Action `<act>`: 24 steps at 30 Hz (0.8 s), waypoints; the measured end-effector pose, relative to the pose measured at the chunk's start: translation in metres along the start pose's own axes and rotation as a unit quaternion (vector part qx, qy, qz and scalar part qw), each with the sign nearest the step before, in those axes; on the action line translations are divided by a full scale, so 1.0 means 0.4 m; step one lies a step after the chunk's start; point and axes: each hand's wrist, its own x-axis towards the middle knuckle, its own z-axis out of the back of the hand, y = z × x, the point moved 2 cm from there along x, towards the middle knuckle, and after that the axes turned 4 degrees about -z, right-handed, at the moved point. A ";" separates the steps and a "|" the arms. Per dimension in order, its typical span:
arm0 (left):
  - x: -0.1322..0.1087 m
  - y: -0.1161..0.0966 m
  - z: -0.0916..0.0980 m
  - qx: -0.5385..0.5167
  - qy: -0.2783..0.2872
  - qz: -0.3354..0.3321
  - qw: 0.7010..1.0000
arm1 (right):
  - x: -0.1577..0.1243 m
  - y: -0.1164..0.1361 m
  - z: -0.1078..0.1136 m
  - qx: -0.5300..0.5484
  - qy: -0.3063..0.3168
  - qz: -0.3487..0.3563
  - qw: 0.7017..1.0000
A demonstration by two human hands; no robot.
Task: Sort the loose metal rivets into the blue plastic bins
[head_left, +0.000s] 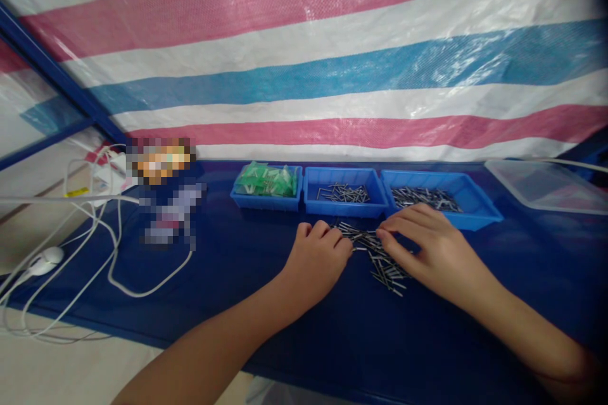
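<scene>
A loose pile of thin metal pins (387,266) lies on the blue table, in front of the bins. My left hand (320,259) is at the pile's left edge with its fingers curled; what they hold, if anything, is hidden. At the right side of the pile, my right hand (427,247) has its thumb and fingers bent towards the pins, and what is at the fingertips is too small to tell. Behind the hands stand a blue bin of green packets (266,180), a middle bin of metal pins (349,193) and a right bin with darker pins (425,198).
White cables (114,247) and a white plug-like piece (47,261) lie at the left, beside blurred items. A clear plastic lid (546,186) rests at the back right. Striped sheeting (332,76) hangs behind the blue table (213,278).
</scene>
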 end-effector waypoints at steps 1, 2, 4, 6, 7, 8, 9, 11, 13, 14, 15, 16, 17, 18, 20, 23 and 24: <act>0.000 -0.001 0.001 -0.003 -0.001 0.003 1.000 | -0.001 0.005 -0.003 0.007 0.008 0.008 1.000; 0.000 -0.002 0.002 -0.007 -0.002 0.005 1.000 | -0.002 0.008 -0.006 0.012 0.016 0.015 1.000; 0.000 -0.004 0.004 -0.012 0.001 0.005 1.000 | -0.003 0.014 -0.011 0.017 0.029 0.024 0.999; -0.001 -0.006 0.005 -0.015 0.006 -0.002 1.000 | -0.003 0.017 -0.015 0.021 0.036 0.030 0.999; -0.001 -0.006 0.004 -0.017 0.007 -0.005 1.000 | -0.004 0.018 -0.017 0.022 0.038 0.032 0.999; -0.001 -0.007 0.003 -0.019 0.007 -0.007 1.000 | -0.004 0.019 -0.018 0.022 0.040 0.034 0.998; 0.000 -0.007 0.002 -0.022 0.005 -0.008 1.000 | -0.004 0.019 -0.019 0.021 0.041 0.035 0.998; 0.001 -0.007 0.001 -0.037 -0.001 -0.003 0.999 | -0.005 0.018 -0.021 0.018 0.040 0.036 0.998; 0.003 -0.006 0.003 -0.069 -0.009 0.012 0.997 | -0.006 0.017 -0.022 0.016 0.039 0.032 0.999; 0.004 -0.006 0.004 -0.093 -0.013 0.021 0.995 | -0.007 0.016 -0.023 0.016 0.039 0.028 0.999; 0.005 -0.005 0.007 -0.119 -0.017 0.029 0.992 | -0.007 0.016 -0.023 0.019 0.041 0.023 0.999; 0.006 -0.004 0.009 -0.145 -0.020 0.036 0.989 | -0.007 0.016 -0.022 0.026 0.044 0.019 0.999; 0.007 -0.003 0.011 -0.170 -0.023 0.042 0.984 | -0.006 0.016 -0.022 0.039 0.049 0.015 0.998; 0.007 -0.002 0.012 -0.192 -0.026 0.046 0.980 | -0.005 0.018 -0.021 0.055 0.056 0.010 0.997; 0.009 0.002 0.014 -0.232 -0.032 0.059 0.970 | -0.002 0.021 -0.017 0.093 0.069 -0.002 0.993; 0.011 0.007 0.015 -0.279 -0.048 0.074 0.956 | 0.002 0.025 -0.012 0.137 0.083 -0.030 0.987; 0.011 0.007 0.016 -0.294 -0.056 0.076 0.951 | 0.003 0.025 -0.011 0.150 0.087 -0.040 0.984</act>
